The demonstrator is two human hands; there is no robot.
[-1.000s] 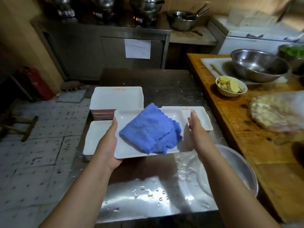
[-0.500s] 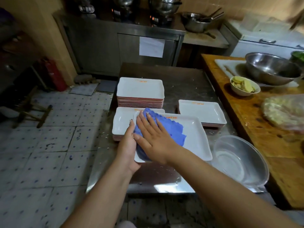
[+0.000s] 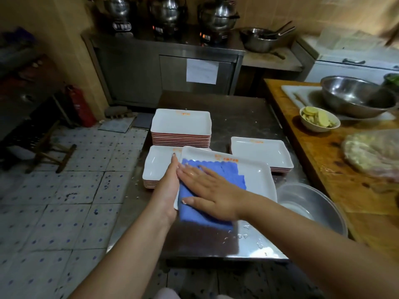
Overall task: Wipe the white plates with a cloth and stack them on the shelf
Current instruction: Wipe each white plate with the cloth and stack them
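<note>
A steel table (image 3: 241, 117) carries the work, its near end beaded with water. On it stand three piles of white rectangular plates: a tall stack (image 3: 181, 128) at the back, a low stack (image 3: 156, 167) in front of it on the left, and another low stack (image 3: 261, 153) to the right. An empty metal basin (image 3: 311, 206) sits at the table's near right corner.

The plate (image 3: 257, 178) being wiped is held above the near part of the table, overlapping the low left stack from the camera's view. It looks rigid and glazed, so probably smooth and slick where damp, and likely to chip if knocked against the stacks. Its shallow raised rim is the natural place to hold it, with fingers hooked under the edge.

The blue cloth (image 3: 224, 171) lies spread across the plate's left half and hangs off the near edge. It is soft, limp and folds easily, so it should follow the palm wherever it is pushed.

The left hand (image 3: 169, 190) grips the plate's left edge, thumb along the rim; the fingers beneath are hidden. The right hand (image 3: 207, 190) lies flat on the cloth with fingers straight and spread, pressing it down, and touches the left thumb.
</note>
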